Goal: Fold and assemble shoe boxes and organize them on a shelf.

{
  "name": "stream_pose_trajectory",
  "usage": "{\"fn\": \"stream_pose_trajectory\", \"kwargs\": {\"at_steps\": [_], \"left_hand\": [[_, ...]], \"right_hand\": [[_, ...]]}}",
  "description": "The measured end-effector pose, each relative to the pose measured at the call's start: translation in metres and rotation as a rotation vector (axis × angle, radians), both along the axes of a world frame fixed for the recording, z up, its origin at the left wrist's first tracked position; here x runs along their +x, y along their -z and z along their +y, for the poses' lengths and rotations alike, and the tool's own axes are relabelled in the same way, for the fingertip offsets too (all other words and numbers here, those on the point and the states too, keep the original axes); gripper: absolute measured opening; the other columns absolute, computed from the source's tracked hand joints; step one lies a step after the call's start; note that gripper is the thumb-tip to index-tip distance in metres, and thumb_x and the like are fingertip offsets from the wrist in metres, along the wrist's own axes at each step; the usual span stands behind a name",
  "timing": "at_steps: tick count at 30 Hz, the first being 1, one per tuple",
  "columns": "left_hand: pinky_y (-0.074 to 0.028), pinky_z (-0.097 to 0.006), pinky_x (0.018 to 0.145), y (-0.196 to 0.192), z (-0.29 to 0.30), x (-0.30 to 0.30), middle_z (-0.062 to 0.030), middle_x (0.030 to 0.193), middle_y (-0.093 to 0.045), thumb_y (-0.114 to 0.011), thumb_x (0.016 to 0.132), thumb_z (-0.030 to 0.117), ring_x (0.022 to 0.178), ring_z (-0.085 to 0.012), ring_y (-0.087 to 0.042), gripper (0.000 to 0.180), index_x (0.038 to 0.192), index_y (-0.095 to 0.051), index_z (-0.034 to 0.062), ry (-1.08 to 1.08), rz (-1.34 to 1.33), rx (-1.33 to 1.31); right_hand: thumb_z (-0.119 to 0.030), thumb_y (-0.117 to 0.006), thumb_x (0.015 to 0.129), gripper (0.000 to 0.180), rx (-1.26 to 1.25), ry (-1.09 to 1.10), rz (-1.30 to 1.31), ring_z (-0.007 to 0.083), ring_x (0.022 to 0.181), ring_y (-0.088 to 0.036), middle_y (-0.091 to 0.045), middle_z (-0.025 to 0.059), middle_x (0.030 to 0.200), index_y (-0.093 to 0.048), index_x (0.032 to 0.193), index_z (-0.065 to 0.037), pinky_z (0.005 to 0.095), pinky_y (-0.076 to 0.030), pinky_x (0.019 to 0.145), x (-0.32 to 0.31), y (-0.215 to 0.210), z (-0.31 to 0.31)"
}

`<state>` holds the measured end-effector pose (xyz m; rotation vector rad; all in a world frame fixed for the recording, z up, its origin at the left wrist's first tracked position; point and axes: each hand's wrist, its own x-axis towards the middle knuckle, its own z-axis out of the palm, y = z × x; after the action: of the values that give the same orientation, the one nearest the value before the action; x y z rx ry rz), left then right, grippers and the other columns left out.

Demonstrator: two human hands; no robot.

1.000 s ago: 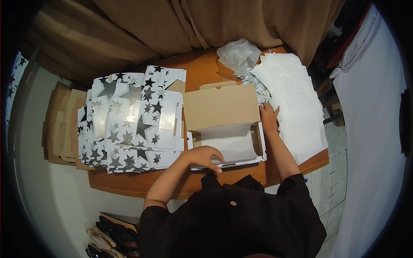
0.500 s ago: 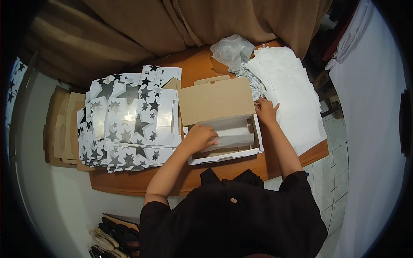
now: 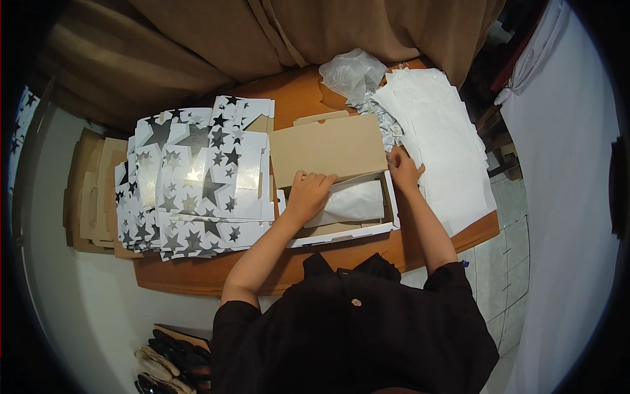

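Note:
An open cardboard box [image 3: 357,231] with white outer walls stands before me, its brown lid [image 3: 328,148] tilted up at the back. Inside lies white paper [image 3: 354,200], folded over; whatever it covers is hidden. My left hand [image 3: 311,194] reaches over the box's left side, fingers bent on the lid's lower edge. At the lid's right corner, my right hand [image 3: 405,171] has its fingers closed on the lid's edge, with the little finger sticking out.
Flat star-patterned box blanks [image 3: 197,177] are piled on the left of the wooden table [image 3: 210,279], with brown cardboard sheets [image 3: 98,190] beyond. White paper sheets [image 3: 443,144] lie at right. A clear plastic bag [image 3: 353,73] and crumpled paper [image 3: 384,119] sit behind. Shoes [image 3: 174,361] stand low left.
My left hand has risen from the white paper inside the box to the lid's lower edge. The paper now lies further forward and flatter. My right hand stays at the lid's corner.

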<state>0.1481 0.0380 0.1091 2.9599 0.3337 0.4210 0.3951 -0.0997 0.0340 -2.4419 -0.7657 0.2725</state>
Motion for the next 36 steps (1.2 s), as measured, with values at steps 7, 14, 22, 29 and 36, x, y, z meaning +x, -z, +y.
{"fn": "stream_pose_trajectory", "kwargs": {"at_steps": [7, 14, 22, 29, 36], "left_hand": [[-0.038, -0.034, 0.072, 0.005, -0.012, -0.013, -0.0020, 0.085, -0.057, -0.070, 0.067, 0.013, 0.079, -0.0206, -0.056, 0.035, 0.100, -0.055, 0.0125, 0.113, -0.030, -0.067], [-0.040, -0.035, 0.068, 0.016, -0.001, -0.007, -0.0030, 0.084, -0.058, -0.068, 0.069, 0.013, 0.080, -0.0212, -0.058, 0.031, 0.098, -0.057, 0.0120, 0.062, -0.032, -0.061], [-0.042, -0.038, 0.071, -0.020, -0.008, -0.010, -0.0074, 0.083, -0.058, -0.069, 0.073, 0.018, 0.077, -0.0255, -0.057, 0.028, 0.097, -0.059, 0.0096, 0.125, -0.375, -0.097], [-0.042, -0.034, 0.072, 0.011, -0.012, -0.018, -0.0050, 0.093, -0.055, -0.070, 0.069, 0.017, 0.089, -0.0222, -0.055, 0.031, 0.097, -0.057, 0.0101, 0.411, 0.102, -0.031], [-0.041, -0.034, 0.070, 0.050, -0.007, -0.022, -0.0055, 0.090, -0.053, -0.067, 0.069, 0.018, 0.085, -0.0221, -0.053, 0.038, 0.103, -0.053, 0.0092, 0.321, 0.060, 0.064]], "right_hand": [[-0.012, -0.062, 0.075, 0.025, 0.659, 0.175, 0.081, 0.0180, 0.081, -0.061, -0.065, 0.0031, 0.084, -0.063, 0.100, -0.008, 0.0394, -0.030, 0.096, 0.000, -0.041, -0.012], [-0.011, -0.064, 0.073, 0.015, 0.305, -0.816, 0.018, 0.0175, 0.090, -0.057, -0.065, -0.0037, 0.079, -0.068, 0.086, -0.015, 0.0489, -0.025, 0.098, -0.085, -0.128, -0.028], [-0.010, -0.059, 0.074, 0.013, 0.002, -0.767, -0.548, 0.0180, 0.087, -0.053, -0.062, -0.0038, 0.073, -0.071, 0.073, -0.017, 0.0586, -0.022, 0.097, -0.113, -0.046, -0.015], [-0.009, -0.059, 0.075, 0.014, 0.044, -0.710, -0.480, 0.0179, 0.089, -0.052, -0.062, -0.0034, 0.076, -0.070, 0.076, -0.017, 0.0593, -0.021, 0.095, -0.107, -0.049, -0.010], [-0.008, -0.059, 0.073, 0.013, 0.080, -0.714, -0.456, 0.0193, 0.090, -0.053, -0.062, -0.0015, 0.075, -0.070, 0.073, -0.015, 0.0582, -0.022, 0.094, -0.107, -0.049, -0.018]]}}
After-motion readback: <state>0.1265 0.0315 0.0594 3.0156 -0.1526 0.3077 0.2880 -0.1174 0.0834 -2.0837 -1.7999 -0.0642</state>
